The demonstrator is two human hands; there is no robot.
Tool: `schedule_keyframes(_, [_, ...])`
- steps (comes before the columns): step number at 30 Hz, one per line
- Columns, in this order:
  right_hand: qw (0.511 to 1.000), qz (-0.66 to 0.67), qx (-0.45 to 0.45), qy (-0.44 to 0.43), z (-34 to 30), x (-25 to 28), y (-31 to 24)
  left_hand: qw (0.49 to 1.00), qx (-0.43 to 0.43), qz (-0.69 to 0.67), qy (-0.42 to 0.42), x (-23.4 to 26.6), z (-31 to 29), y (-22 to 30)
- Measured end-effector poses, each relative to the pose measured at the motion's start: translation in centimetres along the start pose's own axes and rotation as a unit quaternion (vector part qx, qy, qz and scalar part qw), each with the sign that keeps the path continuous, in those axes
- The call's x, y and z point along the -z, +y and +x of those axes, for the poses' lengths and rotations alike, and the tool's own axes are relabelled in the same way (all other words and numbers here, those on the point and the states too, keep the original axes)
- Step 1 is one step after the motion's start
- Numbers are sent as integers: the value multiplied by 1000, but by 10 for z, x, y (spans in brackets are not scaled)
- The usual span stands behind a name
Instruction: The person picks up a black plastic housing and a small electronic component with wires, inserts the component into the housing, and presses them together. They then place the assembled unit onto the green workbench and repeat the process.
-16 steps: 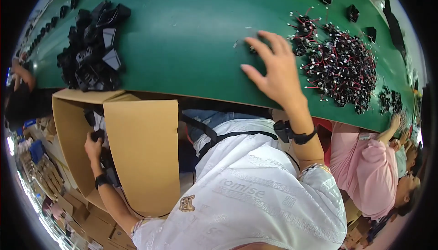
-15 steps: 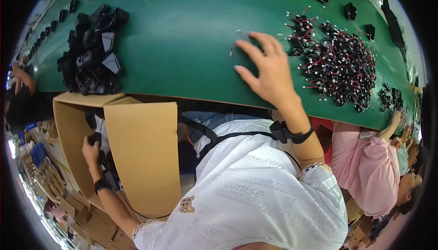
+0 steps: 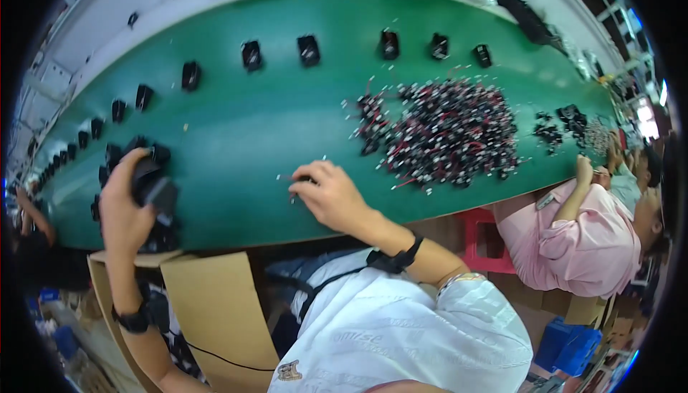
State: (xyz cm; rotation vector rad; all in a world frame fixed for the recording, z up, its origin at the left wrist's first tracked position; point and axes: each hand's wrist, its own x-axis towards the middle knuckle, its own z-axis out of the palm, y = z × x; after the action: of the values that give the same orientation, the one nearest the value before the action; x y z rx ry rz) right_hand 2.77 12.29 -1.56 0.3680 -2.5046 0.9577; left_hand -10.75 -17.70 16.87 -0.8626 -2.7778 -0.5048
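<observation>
My left hand (image 3: 123, 207) is over the left part of the green table, its fingers wrapped round a black plastic housing (image 3: 159, 196). Behind and below it lies a pile of similar black housings (image 3: 107, 155), partly hidden by the hand. Near the table's front edge, in the middle, my right hand (image 3: 335, 203) pinches a small black wired connector part (image 3: 304, 179), whose thin leads with white ends stick out past the fingertips. To the right of that hand spreads a large heap of small black parts with red and black wires (image 3: 451, 135).
Single black housings (image 3: 308, 50) stand in a curved row along the far side of the green table (image 3: 244, 131). An open cardboard box (image 3: 218, 307) sits against the front edge. A co-worker in pink (image 3: 584, 239) sits at the right, near a red stool (image 3: 481, 239).
My left hand has come up out of the cardboard box with a black housing and is now above the table. My right hand has closed on a wired part. The view has shifted.
</observation>
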Motion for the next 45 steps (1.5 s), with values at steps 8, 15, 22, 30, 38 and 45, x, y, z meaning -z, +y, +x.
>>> schedule_keyframes(8, [997, -32, -34, 59, -4, 22, 7, 994, -14, -35, -103, -136, 85, 21])
schedule_keyframes(15, [997, -47, -42, 34, 3, 31, 13, 991, 72, -32, -107, -150, 99, 10])
schedule_keyframes(22, [997, -44, -49, 38, 11, 36, 8, 992, 98, -38, -75, -152, 93, 7])
schedule_keyframes(30, [997, -29, -61, 27, 18, 38, 4, 994, 74, -19, -81, -161, 94, -16])
schedule_keyframes(38, [995, -79, -53, -15, 15, 33, 11, 993, 80, -6, -91, -159, 97, -4])
schedule_keyframes(45, [996, -67, -66, 12, 15, 27, 15, 1000, 3, 3, -8, -169, 99, -1])
